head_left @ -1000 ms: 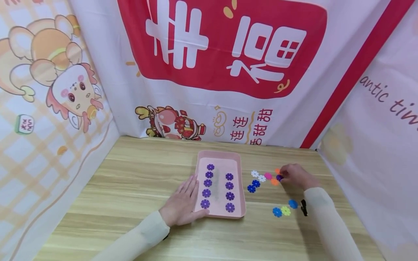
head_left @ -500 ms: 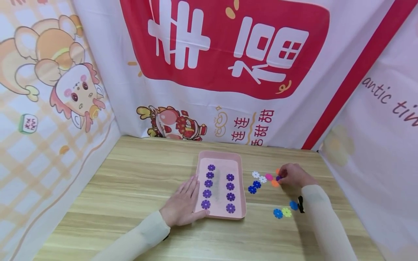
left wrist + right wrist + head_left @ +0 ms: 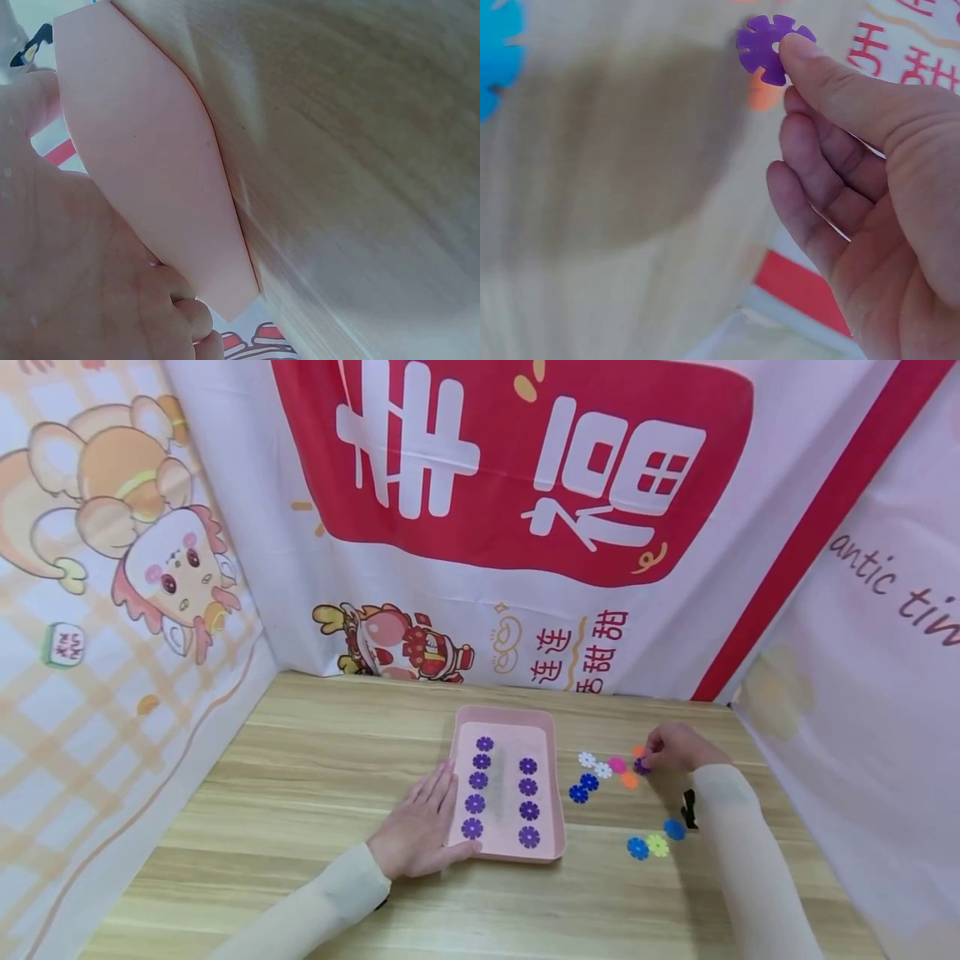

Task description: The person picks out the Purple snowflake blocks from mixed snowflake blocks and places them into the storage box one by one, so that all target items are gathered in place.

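A pink rectangular tray [image 3: 504, 717] lies on the wooden table, with two columns of purple notched plastic discs [image 3: 528, 811] inside, several in each. My left hand [image 3: 415, 831] rests along the tray's left side, fingers fairly straight, thumb at the near-left corner. Seen from the left wrist, that hand [image 3: 82, 255] lies against the pink outer wall. To the tray's right, my right hand [image 3: 681, 750] pinches a purple snowflake disc [image 3: 763, 46] between thumb and fingers; the right wrist view shows it held up by its edge. An orange disc [image 3: 763, 91] is partly hidden behind it.
Right of the tray lie white discs [image 3: 587, 760], dark blue discs [image 3: 578, 793], a pink disc [image 3: 617, 764] and orange discs [image 3: 629, 780]. Nearer are light blue discs [image 3: 637, 847] and a yellow-green disc [image 3: 657, 845]. Printed cloth walls [image 3: 375, 560] enclose the table.
My right hand has lifted slightly and moved a little, with the purple snowflake disc in its fingertips. The left hand and tray stay put.
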`<act>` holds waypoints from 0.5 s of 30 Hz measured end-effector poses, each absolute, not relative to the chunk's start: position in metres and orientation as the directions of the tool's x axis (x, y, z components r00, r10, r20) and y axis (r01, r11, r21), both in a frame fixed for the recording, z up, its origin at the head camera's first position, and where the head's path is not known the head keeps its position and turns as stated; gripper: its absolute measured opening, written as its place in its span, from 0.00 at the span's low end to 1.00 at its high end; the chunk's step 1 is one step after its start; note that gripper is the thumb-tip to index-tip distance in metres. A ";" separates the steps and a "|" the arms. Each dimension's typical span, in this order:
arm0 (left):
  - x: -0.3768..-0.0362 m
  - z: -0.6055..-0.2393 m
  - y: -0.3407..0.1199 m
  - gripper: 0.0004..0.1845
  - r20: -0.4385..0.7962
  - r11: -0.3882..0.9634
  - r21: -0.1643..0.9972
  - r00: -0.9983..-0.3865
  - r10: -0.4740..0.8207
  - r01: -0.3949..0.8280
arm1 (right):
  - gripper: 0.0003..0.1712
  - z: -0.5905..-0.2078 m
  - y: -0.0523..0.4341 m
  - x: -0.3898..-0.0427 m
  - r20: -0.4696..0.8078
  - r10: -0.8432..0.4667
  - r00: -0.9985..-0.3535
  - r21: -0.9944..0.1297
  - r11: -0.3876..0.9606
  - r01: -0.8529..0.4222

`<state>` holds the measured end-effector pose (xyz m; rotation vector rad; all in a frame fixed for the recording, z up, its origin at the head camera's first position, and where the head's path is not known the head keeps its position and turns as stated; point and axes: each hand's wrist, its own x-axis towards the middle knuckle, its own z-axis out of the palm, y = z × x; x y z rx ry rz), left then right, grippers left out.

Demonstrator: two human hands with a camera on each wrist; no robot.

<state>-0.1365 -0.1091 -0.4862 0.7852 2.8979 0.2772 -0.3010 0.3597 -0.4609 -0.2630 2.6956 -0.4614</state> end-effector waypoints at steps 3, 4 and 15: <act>-0.138 -0.487 -0.110 0.57 -0.069 0.850 0.201 -0.859 0.508 0.487 | 0.06 -0.442 0.347 -0.307 -0.327 -0.297 -0.897 -0.335 0.924 -0.184; -0.139 -0.487 -0.110 0.57 -0.067 0.851 0.198 -0.859 0.507 0.487 | 0.07 -0.436 0.342 -0.310 -0.321 -0.313 -0.894 -0.335 0.921 -0.202; -0.138 -0.487 -0.109 0.57 -0.052 0.846 0.185 -0.855 0.517 0.500 | 0.08 -0.403 0.272 -0.326 -0.281 -0.414 -0.866 -0.316 0.892 -0.323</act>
